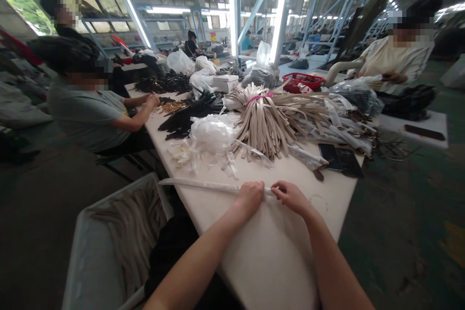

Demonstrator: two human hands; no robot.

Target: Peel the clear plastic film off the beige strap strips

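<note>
1. Far left: seated co-worker (89,116), both hands together over gold-coloured pieces (172,106) at the table edge.
2. Lower left: white bin (90,261) beside the table, long beige-grey strips (132,237) inside.
3. Pale strap (203,184): lies roughly crosswise near the front of the white table (276,256), left end past the table edge, right end at the hands.
4. Left hand (251,198): closed, clamped on the strap near its right end.
5. Right hand (288,196): just beside the left, fingers bent at the strap's right end; cannot tell whether they pinch it.
6. Beyond the hands: crumpled clear plastic (212,133), then a beige strip bundle (259,123) with a pink tie (258,99).
7. Right: dark flat items (340,160) near the table edge.
</note>
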